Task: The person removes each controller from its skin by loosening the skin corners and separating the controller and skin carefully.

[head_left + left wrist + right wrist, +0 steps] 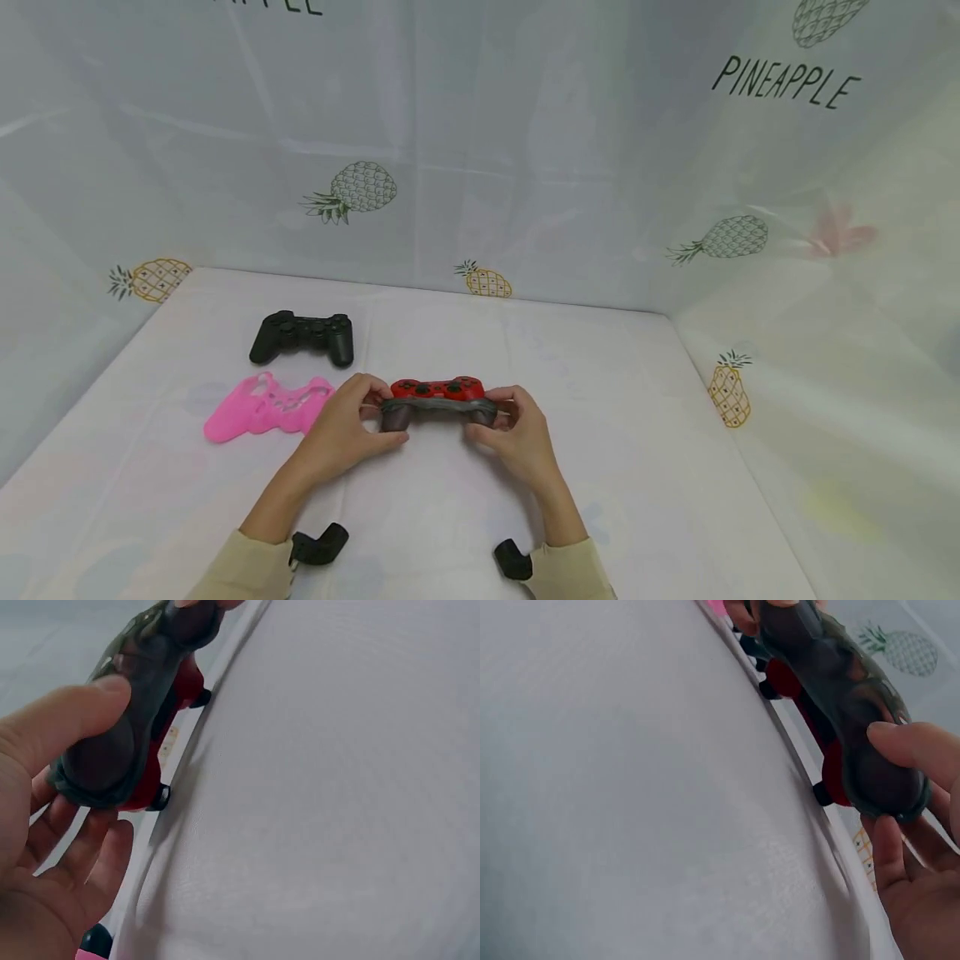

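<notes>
A red game controller (437, 389) sits partly inside a dark grey, flexible-looking cover (440, 405) in front of me. My left hand (339, 435) grips the left end, thumb on the covered handle and fingers behind. At the other end my right hand (525, 439) grips the right handle the same way. Both wrist views show the dark cover (105, 757) wrapped round the handles, with red controller body (835, 774) and black triggers exposed along one side. The controller's top face is hidden in the wrist views.
Left of the hands lies a pink controller cover (251, 408), partly behind my left hand. Beyond it rests a black game controller (303, 335). A white cloth covers the table (637, 467); pineapple-printed sheets (525, 167) rise at the back and sides.
</notes>
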Demonstrator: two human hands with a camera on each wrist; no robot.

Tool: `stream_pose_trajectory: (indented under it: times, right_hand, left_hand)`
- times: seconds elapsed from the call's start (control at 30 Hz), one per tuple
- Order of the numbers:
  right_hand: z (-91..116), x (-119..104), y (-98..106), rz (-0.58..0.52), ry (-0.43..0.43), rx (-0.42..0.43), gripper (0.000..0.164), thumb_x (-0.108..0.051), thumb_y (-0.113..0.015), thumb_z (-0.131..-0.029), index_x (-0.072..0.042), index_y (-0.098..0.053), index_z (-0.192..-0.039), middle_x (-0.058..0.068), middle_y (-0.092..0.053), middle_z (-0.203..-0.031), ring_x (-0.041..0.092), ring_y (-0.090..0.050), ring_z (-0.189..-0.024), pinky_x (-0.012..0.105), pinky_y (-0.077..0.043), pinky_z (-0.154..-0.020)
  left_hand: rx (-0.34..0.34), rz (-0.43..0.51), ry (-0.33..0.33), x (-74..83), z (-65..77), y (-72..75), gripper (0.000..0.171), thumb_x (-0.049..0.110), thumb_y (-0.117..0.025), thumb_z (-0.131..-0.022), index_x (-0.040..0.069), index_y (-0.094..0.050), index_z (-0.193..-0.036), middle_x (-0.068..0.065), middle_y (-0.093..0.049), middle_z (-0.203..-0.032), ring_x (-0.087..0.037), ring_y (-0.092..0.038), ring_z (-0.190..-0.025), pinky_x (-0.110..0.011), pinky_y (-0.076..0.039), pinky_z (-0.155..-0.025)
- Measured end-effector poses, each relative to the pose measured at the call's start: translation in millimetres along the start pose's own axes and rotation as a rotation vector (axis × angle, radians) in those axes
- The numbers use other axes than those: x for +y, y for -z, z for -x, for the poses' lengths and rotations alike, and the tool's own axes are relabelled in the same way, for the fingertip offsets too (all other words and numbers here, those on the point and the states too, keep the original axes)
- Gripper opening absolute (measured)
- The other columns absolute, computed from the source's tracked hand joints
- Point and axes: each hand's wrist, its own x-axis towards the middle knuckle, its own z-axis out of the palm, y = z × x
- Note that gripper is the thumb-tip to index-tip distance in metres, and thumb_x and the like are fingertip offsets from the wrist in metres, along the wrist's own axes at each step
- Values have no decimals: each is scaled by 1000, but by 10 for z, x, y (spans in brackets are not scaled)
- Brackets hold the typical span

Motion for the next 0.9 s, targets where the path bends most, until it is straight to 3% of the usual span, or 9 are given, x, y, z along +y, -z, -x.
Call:
stream_pose_trajectory:
  times: [0.1,0.27,0.47,0.6,0.9]
  right_hand:
    - [3,-13,23,-44,-12,-31,55,-3,-93,-80,-16,-70,-129,3,-69,-130,20,-68,-98,27,-57,-84]
    - [-4,-8,65,-28,43,-45,57,-2,-94,-77,-12,-73,-129,3,-67,-131,20,-69,-116,35,-57,-98]
    - [-7,2,74,32,62,-11,50,-6,-96,-75,-14,-74,-119,2,-70,-120,18,-71,-98,32,-59,-88]
    - [-11,9,72,90,64,-17,46,-9,-96,-78,-14,-72,-117,1,-71,-112,15,-66,-86,26,-54,-77]
    - [-11,-28,70,127,41,-16,40,-13,-94,-81,-15,-69,-113,0,-68,-96,16,-59,-79,25,-48,-69]
  left_hand:
    - [2,53,28,-4,-4,18,60,20,-98,-78,14,-60,-124,-3,-60,-127,-21,-67,-110,-34,-58,-98]
    - [-7,80,40,14,-12,46,64,13,-98,-76,9,-63,-130,-5,-61,-131,-22,-64,-117,-32,-55,-102]
    - [-4,30,44,29,-9,59,60,22,-101,-72,15,-66,-120,-1,-64,-121,-19,-65,-108,-31,-57,-98]
    - [-5,-16,24,40,-9,61,58,27,-102,-71,17,-65,-115,3,-65,-112,-17,-63,-101,-29,-57,-91]
    - [-33,4,-10,27,-17,47,56,27,-100,-73,18,-62,-114,2,-64,-105,-16,-63,-95,-29,-55,-87]
